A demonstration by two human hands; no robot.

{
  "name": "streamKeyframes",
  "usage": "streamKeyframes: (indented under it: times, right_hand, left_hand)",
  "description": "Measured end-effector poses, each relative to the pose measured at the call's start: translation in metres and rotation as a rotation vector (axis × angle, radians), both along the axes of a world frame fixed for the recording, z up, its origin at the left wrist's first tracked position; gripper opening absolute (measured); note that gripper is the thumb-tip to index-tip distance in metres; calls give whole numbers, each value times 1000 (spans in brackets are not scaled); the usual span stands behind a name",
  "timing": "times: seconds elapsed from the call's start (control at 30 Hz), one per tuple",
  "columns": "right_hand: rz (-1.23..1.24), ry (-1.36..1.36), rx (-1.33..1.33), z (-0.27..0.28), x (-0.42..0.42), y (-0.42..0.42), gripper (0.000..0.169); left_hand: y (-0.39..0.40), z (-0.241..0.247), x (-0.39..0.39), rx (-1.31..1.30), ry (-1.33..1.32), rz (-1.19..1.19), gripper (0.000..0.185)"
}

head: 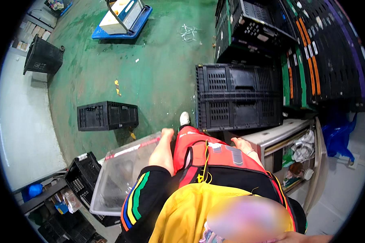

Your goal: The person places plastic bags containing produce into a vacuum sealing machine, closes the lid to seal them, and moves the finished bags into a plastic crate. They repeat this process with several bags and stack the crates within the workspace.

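My left hand (pixel 167 132) hangs beside the red-and-white taped rim of a large translucent plastic tub (pixel 118 179). Its fingers look curled, and whether they touch the rim is unclear. On the other side of my red apron (pixel 197 152), my right hand (pixel 243 144) hangs with fingers apart and nothing seen in it. It is nearest to the corner of a metal cabinet (pixel 261 133), whose open front shows crumpled plastic (pixel 304 145) and a jar (pixel 308 174). Just ahead of that hand stand stacked black folding crates (pixel 240 97). One white shoe (pixel 185 118) shows on the floor.
A black crate (pixel 108 116) stands on the green floor (pixel 161 76) to the left. Farther off are a blue platform trolley (pixel 140 22) carrying a white box, loose strapping (pixel 188 32) and a black wheeled bin (pixel 44 56). Tall crate stacks (pixel 328 60) line the right.
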State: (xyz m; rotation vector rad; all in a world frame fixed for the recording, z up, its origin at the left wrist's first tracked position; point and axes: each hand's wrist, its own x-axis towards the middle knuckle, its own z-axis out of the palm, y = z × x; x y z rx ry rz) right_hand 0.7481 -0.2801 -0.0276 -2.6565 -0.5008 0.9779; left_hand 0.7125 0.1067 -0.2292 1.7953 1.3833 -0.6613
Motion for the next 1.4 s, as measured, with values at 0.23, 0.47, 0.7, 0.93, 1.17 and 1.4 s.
streamKeyframes:
  times: [0.23,0.47,0.7,0.93,1.17,1.4]
  right_hand:
    - [79,43,100,2,111,84,35]
    - [55,40,-14,-27,175,125,36]
    - [-224,-27,-274,-96,177,131,54]
    - [-190,-113,-381,-129,152,146,70]
    - [-130,73,-357,-119,174,137,87]
    - [-139,167,-384,-103,179,136,80]
  left_hand:
    - [29,-73,-33,-771,189,281,27]
    - [52,-4,-45,-672,52,324,27]
    - [76,75,-86,-470,-85,451,26]
    - [82,119,-89,-376,-131,495,25]
    - [110,120,-49,-386,-100,489,25]
    - [137,111,-4,-416,-9,460,24]
